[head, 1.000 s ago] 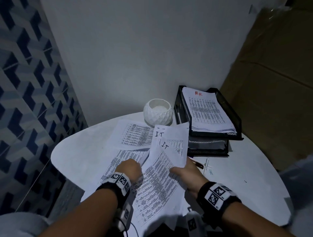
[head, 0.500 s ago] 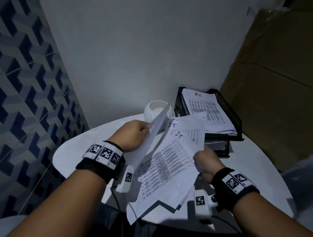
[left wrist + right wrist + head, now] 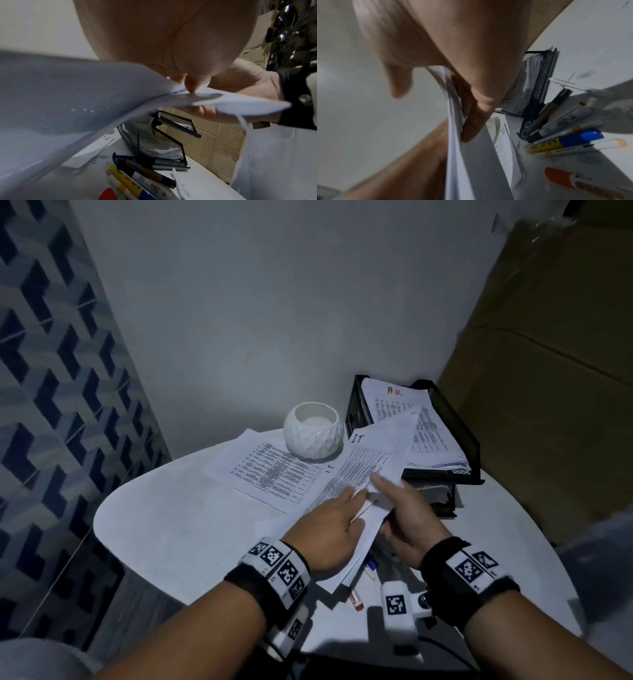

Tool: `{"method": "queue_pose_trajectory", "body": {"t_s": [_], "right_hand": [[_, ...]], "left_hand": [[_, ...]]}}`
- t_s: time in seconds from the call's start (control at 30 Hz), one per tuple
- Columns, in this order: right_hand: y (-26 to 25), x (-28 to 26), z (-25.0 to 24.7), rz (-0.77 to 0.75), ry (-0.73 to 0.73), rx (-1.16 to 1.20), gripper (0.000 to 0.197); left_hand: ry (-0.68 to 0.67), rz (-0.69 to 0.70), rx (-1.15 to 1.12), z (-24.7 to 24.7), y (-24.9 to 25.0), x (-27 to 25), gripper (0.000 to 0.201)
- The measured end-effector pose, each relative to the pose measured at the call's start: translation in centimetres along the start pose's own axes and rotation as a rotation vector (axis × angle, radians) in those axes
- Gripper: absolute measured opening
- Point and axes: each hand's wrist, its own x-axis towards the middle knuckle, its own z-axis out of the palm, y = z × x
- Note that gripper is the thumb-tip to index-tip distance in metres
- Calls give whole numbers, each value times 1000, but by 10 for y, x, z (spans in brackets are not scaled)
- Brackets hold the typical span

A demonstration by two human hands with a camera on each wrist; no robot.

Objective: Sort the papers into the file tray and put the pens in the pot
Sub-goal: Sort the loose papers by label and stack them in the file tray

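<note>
A stack of printed papers marked "I.T" hangs tilted over the table, its far corner overlapping the black mesh file tray. My right hand pinches the stack's right edge, thumb on top and fingers beneath. Straight fingers of my left hand lie on top of the stack. The tray's top tier holds sheets marked "H.R". One loose sheet lies beside the white faceted pot. Several pens and markers lie under the stack, among them a red-capped marker.
The round white table stands in a corner: blue patterned tiles on the left, a plain wall behind, a big cardboard box on the right just past the tray. The tray's lower tiers also hold papers.
The stack has come down and moved right towards the tray. My left hand let go of the sheet it had lifted and now lies on the stack. One sheet lies by the pot.
</note>
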Motion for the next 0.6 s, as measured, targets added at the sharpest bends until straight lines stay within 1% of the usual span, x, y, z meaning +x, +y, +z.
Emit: {"method": "queue_pose_trajectory", "body": {"t_s": [0.03, 0.07, 0.13, 0.2, 0.23, 0.27, 0.3, 0.37, 0.43, 0.47, 0.5, 0.57, 0.6], "right_hand": [[6, 5, 0, -43, 48, -98, 31], [12, 10, -3, -78, 129, -202, 33], [17, 14, -6, -102, 282, -317, 36], [17, 18, -12, -107, 345, -344, 29], [16, 18, -15, -104, 367, -354, 27], [14, 19, -18, -101, 391, -369, 28], [13, 21, -22, -101, 411, -373, 31], [10, 22, -26, -82, 417, -348, 42], [8, 24, -28, -38, 406, -337, 54], [8, 23, -28, -15, 405, -342, 59], [8, 24, -28, 0, 410, -345, 59], [7, 26, -27, 26, 408, -332, 47], [7, 27, -28, 28, 409, -327, 44]], "left_hand": [[-8, 12, -20, -1, 1, 0, 61], [-16, 29, -46, -3, 1, 1, 59], [6, 41, -126, -8, -5, 3, 51], [67, -52, -194, -13, -21, 6, 40], [101, -115, -175, -14, -32, 9, 34], [131, -173, -103, -15, -45, 12, 27], [144, -224, 0, -16, -60, 15, 21], [114, -321, 197, -16, -90, 22, 16], [61, -384, 315, -12, -115, 31, 19], [55, -403, 353, -8, -124, 37, 22], [66, -424, 378, -3, -132, 44, 26], [122, -459, 385, 6, -145, 55, 30], [123, -475, 385, 10, -151, 61, 33]]}}
